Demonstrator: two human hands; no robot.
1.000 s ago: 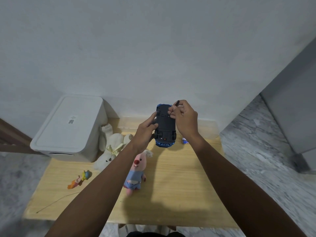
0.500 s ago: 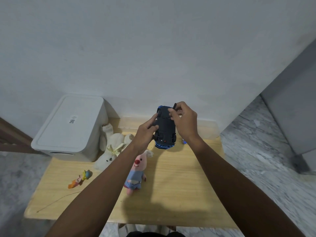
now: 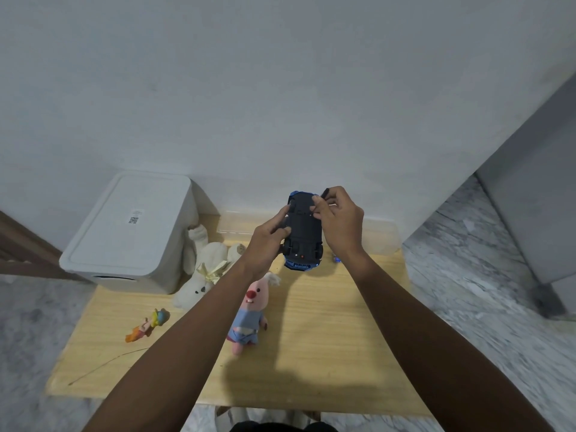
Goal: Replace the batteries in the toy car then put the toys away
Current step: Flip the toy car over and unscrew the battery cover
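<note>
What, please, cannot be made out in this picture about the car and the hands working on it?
Head view only:
- Car: battery hatch state, too small and dark.
- Dark piece in right hand: mostly hidden by fingers; identity unclear.
- Small blue item on table: largely behind right wrist.
- Left hand: palm hidden.

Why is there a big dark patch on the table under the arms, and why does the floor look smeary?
Head view: the dark patch on the wooden table is shadow cast by the arms and the toy car, lit from above; the marble floor looks smeared toward the frame's edge, probably from the wide-angle lens or head motion; no glare shows.
</note>
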